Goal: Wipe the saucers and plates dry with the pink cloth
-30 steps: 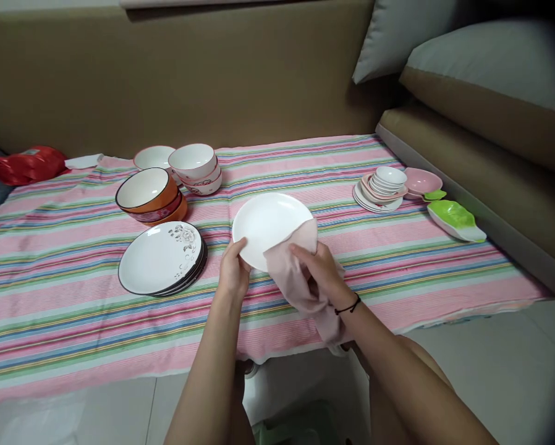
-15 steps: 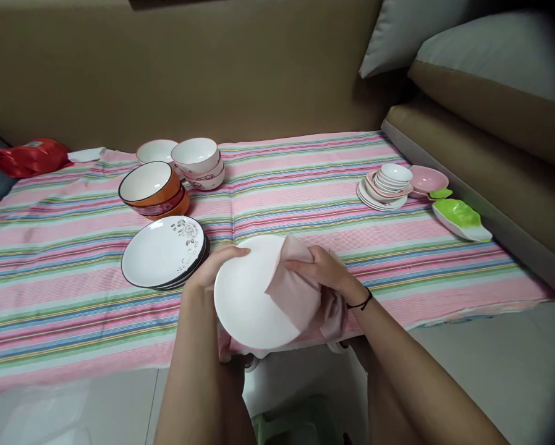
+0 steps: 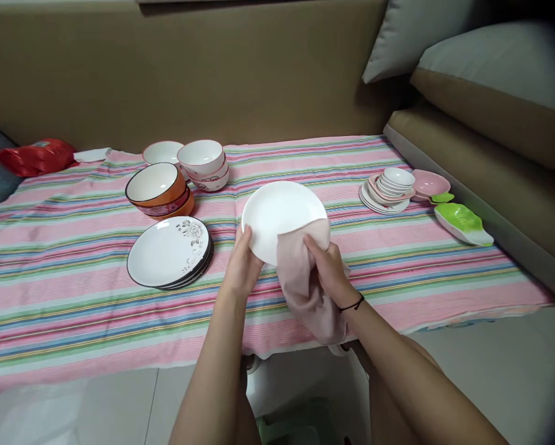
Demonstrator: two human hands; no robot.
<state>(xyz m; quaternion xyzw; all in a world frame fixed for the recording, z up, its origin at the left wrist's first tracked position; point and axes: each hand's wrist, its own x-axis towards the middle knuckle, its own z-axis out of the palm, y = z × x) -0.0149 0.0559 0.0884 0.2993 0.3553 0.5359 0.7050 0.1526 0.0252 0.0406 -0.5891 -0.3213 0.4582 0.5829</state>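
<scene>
A plain white plate [image 3: 282,210] is held up over the striped cloth, its face tilted toward me. My left hand [image 3: 245,262] grips its lower left rim, thumb on top and fingers underneath. At the lower right rim, my right hand [image 3: 326,262] pinches a pale pink cloth [image 3: 300,272] against the plate, thumb on the face. The cloth's loose end hangs below the right hand. Left of my hands lies a stack of dark-rimmed plates [image 3: 166,253], the top one with a grey flower print.
Stacked orange bowls [image 3: 159,188] and red-rimmed white bowls [image 3: 203,161] stand at the back left. To the right are small white dishes [image 3: 395,182], a pink bowl [image 3: 430,183] and a green leaf-shaped dish [image 3: 463,222]. A red bag [image 3: 39,157] lies far left; cushions [image 3: 495,62] rise at right.
The plate has moved up and away from me, and both hands have gone with it. My left hand now holds the lower left rim; the pink cloth hangs down more.
</scene>
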